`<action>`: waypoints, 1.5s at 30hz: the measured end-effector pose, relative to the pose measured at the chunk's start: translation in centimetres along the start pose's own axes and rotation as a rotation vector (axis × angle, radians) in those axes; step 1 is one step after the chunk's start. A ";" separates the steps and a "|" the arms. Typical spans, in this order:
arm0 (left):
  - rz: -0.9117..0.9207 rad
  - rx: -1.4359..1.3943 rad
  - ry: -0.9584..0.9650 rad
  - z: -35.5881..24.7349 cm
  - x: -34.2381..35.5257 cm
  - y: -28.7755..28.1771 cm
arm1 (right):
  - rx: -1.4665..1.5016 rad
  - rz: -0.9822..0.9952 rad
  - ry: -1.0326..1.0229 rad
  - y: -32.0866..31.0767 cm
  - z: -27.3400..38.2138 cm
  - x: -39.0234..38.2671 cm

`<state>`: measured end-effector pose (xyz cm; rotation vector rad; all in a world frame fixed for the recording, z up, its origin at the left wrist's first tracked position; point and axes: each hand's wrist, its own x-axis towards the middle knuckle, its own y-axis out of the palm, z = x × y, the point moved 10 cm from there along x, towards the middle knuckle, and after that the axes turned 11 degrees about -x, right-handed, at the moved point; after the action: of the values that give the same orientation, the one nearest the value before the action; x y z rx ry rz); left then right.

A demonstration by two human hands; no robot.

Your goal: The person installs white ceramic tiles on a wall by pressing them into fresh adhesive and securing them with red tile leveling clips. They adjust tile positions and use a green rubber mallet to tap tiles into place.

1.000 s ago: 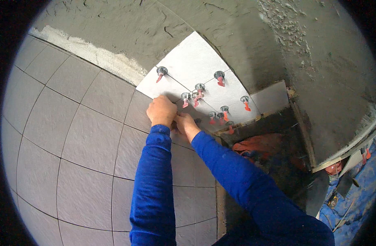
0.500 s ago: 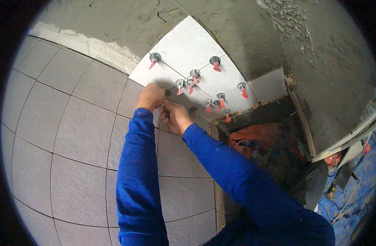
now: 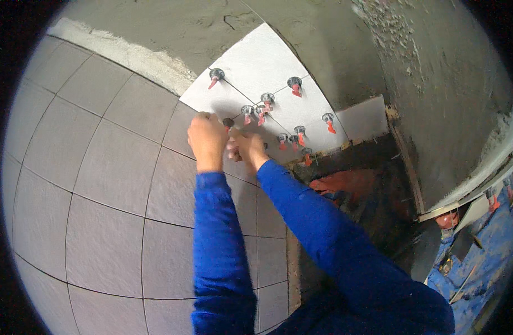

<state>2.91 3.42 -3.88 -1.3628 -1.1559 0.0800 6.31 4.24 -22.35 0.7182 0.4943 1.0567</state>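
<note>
White tiles (image 3: pixel 252 58) on the wall carry several tile levelling clips with round dark caps and red handles. My left hand (image 3: pixel 206 139) is closed beside the lower left clip (image 3: pixel 228 123), at the border with the grey tiles (image 3: pixel 108 151). Whatever its fingers hold is hidden. Just right of it, my right hand (image 3: pixel 249 148) has curled, somewhat blurred fingers below the same clip. I cannot make out what is between them. Further clips, such as the upper left one (image 3: pixel 215 75) and the upper right one (image 3: pixel 294 85), stand apart from both hands.
Rough grey mortar (image 3: pixel 329 44) surrounds the white tiles. A recess at the right holds a reddish crumpled thing (image 3: pixel 348 183). A pale edging strip (image 3: pixel 443 210) borders it. Blue sheeting (image 3: pixel 485 245) with scattered items lies at the lower right.
My hands have come apart slightly, and the clip between them now shows more. The left hand looks more upright; the right has shifted a little right. The view has also shifted slightly.
</note>
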 end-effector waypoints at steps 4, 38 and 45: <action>0.025 0.098 -0.203 1.2 -4.0 -0.3 | -0.152 -0.041 -0.228 -1.5 2.8 0.6; -0.236 -0.328 -0.367 4.4 -6.1 3.7 | -0.251 -0.238 -0.328 -1.8 3.8 4.6; -0.189 -0.367 -0.335 5.1 -5.4 4.8 | -0.125 -0.122 -0.157 -1.2 2.4 4.9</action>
<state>-0.53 4.98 -11.93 -1.5918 -1.6359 -0.0445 10.74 7.60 -21.78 0.6463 0.3293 0.9004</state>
